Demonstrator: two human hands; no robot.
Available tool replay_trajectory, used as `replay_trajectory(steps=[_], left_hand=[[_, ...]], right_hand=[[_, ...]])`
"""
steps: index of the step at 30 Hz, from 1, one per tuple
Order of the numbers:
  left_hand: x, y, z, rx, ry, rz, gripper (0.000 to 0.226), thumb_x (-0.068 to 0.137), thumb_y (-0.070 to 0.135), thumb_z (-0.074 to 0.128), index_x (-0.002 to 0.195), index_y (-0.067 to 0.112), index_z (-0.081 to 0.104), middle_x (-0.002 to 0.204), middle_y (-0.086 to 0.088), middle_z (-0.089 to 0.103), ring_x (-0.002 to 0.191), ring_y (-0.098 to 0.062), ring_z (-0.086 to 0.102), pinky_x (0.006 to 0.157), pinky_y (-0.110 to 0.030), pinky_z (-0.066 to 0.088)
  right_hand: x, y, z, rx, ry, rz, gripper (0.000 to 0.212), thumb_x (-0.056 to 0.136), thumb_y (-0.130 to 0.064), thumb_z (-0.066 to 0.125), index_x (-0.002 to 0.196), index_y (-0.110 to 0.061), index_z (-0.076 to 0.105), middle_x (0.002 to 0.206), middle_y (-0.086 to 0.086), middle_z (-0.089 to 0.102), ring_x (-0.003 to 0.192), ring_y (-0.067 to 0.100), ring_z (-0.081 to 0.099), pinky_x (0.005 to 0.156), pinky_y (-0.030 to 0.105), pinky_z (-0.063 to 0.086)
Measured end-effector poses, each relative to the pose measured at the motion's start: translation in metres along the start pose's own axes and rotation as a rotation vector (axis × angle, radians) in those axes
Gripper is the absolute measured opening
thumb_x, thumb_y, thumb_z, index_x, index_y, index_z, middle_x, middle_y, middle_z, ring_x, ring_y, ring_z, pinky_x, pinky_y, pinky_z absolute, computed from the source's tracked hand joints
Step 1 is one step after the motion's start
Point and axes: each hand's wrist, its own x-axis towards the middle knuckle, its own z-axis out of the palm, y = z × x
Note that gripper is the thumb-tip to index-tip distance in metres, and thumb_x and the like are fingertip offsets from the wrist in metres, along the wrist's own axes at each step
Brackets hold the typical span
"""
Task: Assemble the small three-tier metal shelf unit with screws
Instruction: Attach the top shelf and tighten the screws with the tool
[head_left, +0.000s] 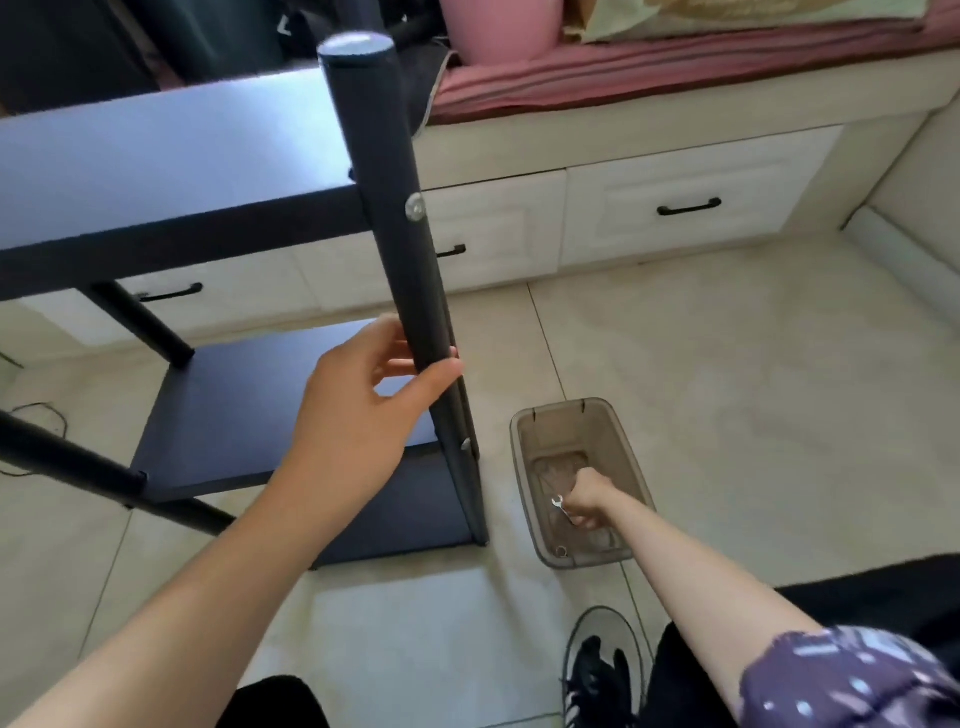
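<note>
The left hand (363, 410) gripped the shelf unit's (218, 415) front post (395, 208). The right hand (584, 499), inside the bin (524, 467), clutched a partly hidden wrench (558, 503)

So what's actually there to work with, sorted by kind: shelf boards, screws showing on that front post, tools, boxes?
Dark flat metal shelf boards: 3
Silver round screw heads on the black front post: 2
Small silver wrench, gripped by the right hand: 1
Clear brownish plastic box: 1
Total: 7
</note>
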Motion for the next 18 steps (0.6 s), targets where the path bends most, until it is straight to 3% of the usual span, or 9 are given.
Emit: replay_trajectory(steps=[3,7,10,13,18], left_hand=[[0.004,-0.001,-0.004,-0.016,-0.037,0.015,0.010,0.086,0.036,0.071,0.096,0.038,0.069,0.096,0.025,0.073,0.096,0.006,0.066,0.089,-0.025,0.049],[0.012,-0.002,-0.006,0.000,-0.065,0.035,0.009,0.084,0.035,0.071,0.092,0.039,0.069,0.094,0.027,0.073,0.094,0.006,0.067,0.084,-0.017,0.045],[0.013,0.000,-0.004,0.000,-0.068,0.046,0.010,0.081,0.038,0.073,0.091,0.039,0.069,0.092,0.027,0.072,0.094,0.007,0.066,0.076,-0.006,0.047],[0.015,0.002,-0.004,-0.002,-0.082,0.048,0.012,0.077,0.041,0.072,0.089,0.039,0.069,0.091,0.028,0.072,0.094,0.008,0.065,0.077,0.004,0.039],[0.016,0.003,-0.005,-0.010,-0.098,0.050,0.017,0.074,0.043,0.069,0.089,0.036,0.070,0.089,0.027,0.073,0.094,0.008,0.066,0.078,0.004,0.038]], right_hand=[[0.018,0.019,0.013,-0.087,-0.009,0.050,0.005,0.091,-0.004,0.055,0.087,-0.003,0.054,0.081,0.015,0.061,0.054,0.023,0.054,0.040,0.024,0.042],[0.038,0.025,0.016,-0.131,-0.024,0.047,0.027,0.094,-0.021,0.062,0.075,-0.006,0.052,0.088,0.015,0.061,0.072,0.028,0.061,0.048,0.026,0.045],[0.047,0.025,0.019,-0.199,0.009,-0.003,0.029,0.095,-0.030,0.063,0.106,-0.004,0.061,0.113,0.014,0.065,0.104,0.030,0.064,0.071,0.028,0.046],[0.052,0.026,0.026,-0.299,0.070,-0.036,0.021,0.097,-0.026,0.058,0.111,-0.010,0.059,0.118,0.011,0.065,0.105,0.030,0.063,0.078,0.032,0.048],[0.059,0.028,0.035,-0.400,0.148,-0.054,0.021,0.095,-0.012,0.047,0.111,-0.013,0.060,0.120,0.010,0.063,0.108,0.030,0.063,0.080,0.032,0.046]])
